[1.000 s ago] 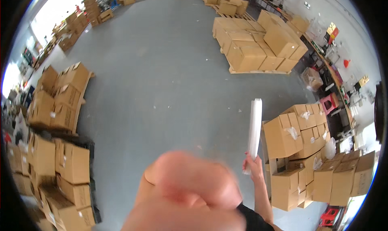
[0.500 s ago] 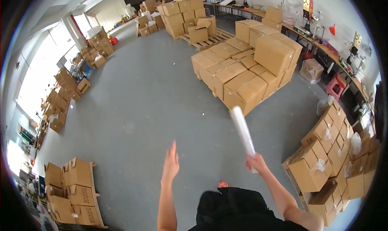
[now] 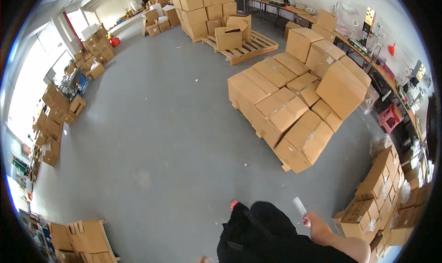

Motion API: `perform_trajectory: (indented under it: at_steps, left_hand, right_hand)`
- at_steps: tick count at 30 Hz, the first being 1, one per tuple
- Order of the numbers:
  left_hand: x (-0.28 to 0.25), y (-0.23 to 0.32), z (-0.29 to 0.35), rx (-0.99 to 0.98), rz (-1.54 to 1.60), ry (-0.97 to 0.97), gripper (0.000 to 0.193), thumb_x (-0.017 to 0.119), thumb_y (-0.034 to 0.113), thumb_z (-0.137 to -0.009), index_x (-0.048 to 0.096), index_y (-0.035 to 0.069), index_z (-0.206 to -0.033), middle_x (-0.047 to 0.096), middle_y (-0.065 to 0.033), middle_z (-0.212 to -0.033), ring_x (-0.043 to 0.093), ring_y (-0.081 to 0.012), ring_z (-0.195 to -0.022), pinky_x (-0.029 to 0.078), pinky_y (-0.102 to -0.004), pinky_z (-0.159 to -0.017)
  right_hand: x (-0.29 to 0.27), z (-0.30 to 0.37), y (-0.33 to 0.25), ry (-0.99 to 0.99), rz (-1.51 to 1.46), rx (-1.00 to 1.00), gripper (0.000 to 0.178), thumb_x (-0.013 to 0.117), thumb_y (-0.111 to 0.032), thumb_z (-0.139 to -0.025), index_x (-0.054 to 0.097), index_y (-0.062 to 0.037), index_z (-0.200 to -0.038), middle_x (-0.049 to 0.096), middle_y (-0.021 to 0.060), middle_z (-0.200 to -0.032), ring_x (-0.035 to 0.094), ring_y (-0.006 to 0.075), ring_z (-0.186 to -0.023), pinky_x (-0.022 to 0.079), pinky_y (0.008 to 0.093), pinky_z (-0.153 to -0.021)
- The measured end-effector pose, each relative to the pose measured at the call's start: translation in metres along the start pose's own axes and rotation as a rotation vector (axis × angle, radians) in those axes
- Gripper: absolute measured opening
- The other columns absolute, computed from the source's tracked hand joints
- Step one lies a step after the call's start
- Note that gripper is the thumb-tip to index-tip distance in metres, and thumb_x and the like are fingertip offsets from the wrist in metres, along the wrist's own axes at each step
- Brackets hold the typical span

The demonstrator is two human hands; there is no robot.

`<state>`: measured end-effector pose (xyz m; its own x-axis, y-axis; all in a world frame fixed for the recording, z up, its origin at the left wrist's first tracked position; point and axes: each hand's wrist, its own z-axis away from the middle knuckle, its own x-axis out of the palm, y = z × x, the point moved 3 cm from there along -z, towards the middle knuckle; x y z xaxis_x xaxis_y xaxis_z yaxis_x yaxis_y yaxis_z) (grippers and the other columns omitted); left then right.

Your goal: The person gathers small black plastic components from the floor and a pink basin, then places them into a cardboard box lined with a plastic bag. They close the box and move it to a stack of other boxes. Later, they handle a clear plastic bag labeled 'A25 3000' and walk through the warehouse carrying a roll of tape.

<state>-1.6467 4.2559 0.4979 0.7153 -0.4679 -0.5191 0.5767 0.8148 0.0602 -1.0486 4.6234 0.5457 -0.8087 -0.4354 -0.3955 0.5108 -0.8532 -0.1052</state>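
My right hand (image 3: pixel 315 222) is closed round a slim white roll-like stick (image 3: pixel 299 206), low in front of the black clothing on my lap and legs. Whether it is paper or film I cannot make out; it points up and away, and its lower part is hidden in my grip. Only a bit of my left hand (image 3: pixel 204 260) shows at the lower edge, so its fingers cannot be read. Ahead on the right is a pallet stack of taped brown cartons (image 3: pixel 281 107), well apart from both hands.
More cartons (image 3: pixel 375 196) are piled close on my right, and others (image 3: pixel 92 237) stand at the lower left. A wooden pallet (image 3: pixel 251 49) carries a tall carton stack farther off. Workbenches (image 3: pixel 350 44) and a red stool (image 3: pixel 390 118) line the right wall. Grey floor (image 3: pixel 170 125) spreads between.
My right hand has dropped lower with the white stick, which looks shorter from here. The left hand has swung down almost out of view. The pallet cartons appear nearer.
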Motion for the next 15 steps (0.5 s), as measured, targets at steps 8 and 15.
perform_trajectory:
  at_steps: [8,15]
  left_hand:
    - [-0.606,0.294,-0.119,0.419,0.269,0.709,0.034,0.043,0.019,-0.091,0.048,0.006,-0.122,0.056,-0.0189,-0.112,0.055,-0.0356,-0.099,0.045,-0.0421,-0.083]
    - [-0.739,0.314,-0.315,0.255,0.012,0.333,0.034,0.039,0.023,-0.092,0.049,0.005,-0.119,0.059,-0.0153,-0.109,0.056,-0.0330,-0.101,0.045,-0.0407,-0.083]
  right_hand:
    - [0.103,-0.002,-0.220,-0.160,0.137,0.202,0.015,0.056,-0.012,-0.079,0.058,-0.0008,-0.090,0.061,0.0189,-0.071,0.063,0.0276,-0.071,0.051,0.0456,-0.061]
    - [0.183,0.041,-0.625,-0.041,0.686,-0.426,0.019,0.056,-0.020,-0.071,0.065,-0.0039,-0.067,0.062,0.0133,-0.060,0.062,0.0192,-0.056,0.049,0.0361,-0.053]
